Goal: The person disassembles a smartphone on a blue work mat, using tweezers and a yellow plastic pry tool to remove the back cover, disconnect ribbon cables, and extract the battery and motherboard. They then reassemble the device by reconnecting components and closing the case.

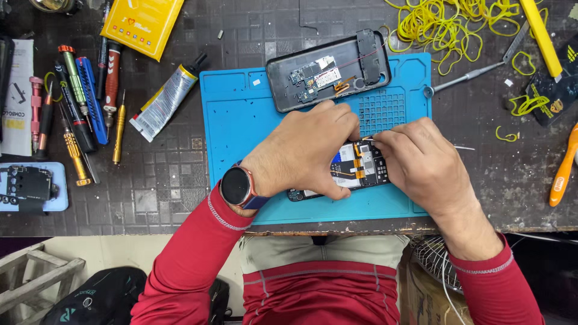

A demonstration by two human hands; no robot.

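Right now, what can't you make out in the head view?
- Opened phone under the hands: its left part is hidden by the left hand.
- Thin tool in the right hand: its tip and the grip on it are covered by the fingers.
- Small parts inside the second phone shell: too small to tell apart.
- Orange handle: cut off by the right edge.
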